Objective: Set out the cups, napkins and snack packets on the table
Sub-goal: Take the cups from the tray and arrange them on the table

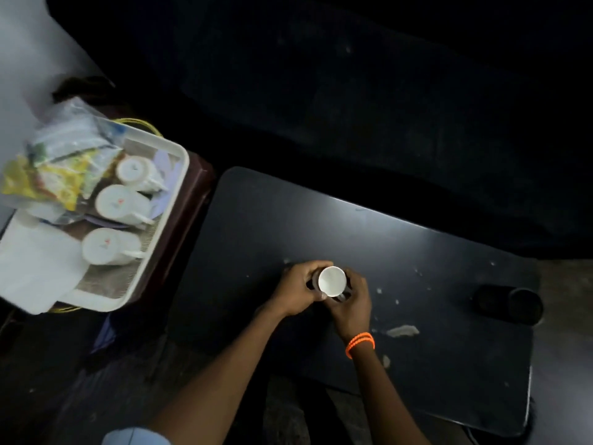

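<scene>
A white cup (332, 281) stands upright near the middle of the dark table (417, 252), its mouth facing up. My left hand (301, 289) wraps its left side and my right hand (351, 300), with orange bands at the wrist, wraps its right side. To the left, a cream tray (175, 187) holds three more white cups (118, 200) lying on their sides, yellow and clear snack packets (54, 175) at its far end, and white napkins (35, 268) at its near end.
The tray rests on a dark red stand (195, 203) just left of the table. A dark round object (510, 305) lies at the table's right edge. Pale smears and specks (401, 330) mark the tabletop. The far background is dark.
</scene>
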A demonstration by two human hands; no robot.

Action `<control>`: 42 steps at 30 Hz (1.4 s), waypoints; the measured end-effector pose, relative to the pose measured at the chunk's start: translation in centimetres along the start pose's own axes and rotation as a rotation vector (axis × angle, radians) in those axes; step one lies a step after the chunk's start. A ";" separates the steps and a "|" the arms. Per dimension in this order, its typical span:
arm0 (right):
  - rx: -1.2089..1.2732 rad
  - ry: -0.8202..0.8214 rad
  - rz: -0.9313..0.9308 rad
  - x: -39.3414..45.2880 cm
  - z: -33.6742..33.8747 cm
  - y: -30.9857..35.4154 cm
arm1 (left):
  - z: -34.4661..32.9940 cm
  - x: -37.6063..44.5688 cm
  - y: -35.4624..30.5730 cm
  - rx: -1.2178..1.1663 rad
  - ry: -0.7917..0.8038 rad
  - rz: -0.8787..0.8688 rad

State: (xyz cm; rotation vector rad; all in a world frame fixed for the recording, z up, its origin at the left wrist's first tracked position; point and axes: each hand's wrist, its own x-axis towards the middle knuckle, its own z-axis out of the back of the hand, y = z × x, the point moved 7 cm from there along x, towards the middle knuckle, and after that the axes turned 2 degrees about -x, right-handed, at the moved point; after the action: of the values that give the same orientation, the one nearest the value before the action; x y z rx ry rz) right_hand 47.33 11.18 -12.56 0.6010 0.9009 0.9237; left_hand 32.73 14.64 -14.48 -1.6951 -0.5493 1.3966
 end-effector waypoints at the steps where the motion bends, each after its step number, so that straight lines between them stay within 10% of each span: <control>1: 0.014 -0.042 -0.024 -0.2 0.9 -0.9 | -1.4 0.4 0.0 0.031 0.020 -0.005; 17: -0.418 -0.090 -0.165 -1.6 2.2 -4.2 | -2.9 -0.3 4.3 -0.003 -0.039 0.056; 23: -0.498 -0.188 0.057 -4.3 -3.1 5.0 | 9.5 -5.8 3.2 -0.179 -0.530 0.012; 31: -0.344 0.536 0.513 -8.6 -23.1 18.1 | 30.5 -17.7 -0.1 0.234 -1.395 -0.083; 36: -0.264 0.681 0.469 -10.0 -31.0 22.3 | 37.3 -17.7 4.9 0.058 -1.210 0.382; 42: -0.161 0.568 0.319 -9.4 -32.0 22.0 | 37.0 -17.1 7.4 -0.668 -1.084 0.349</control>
State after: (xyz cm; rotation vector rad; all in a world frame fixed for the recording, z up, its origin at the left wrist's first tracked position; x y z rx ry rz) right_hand 7.92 15.90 -8.18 0.3477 1.2391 1.4836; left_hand -8.25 9.65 -11.35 -1.3927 -1.4888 2.5864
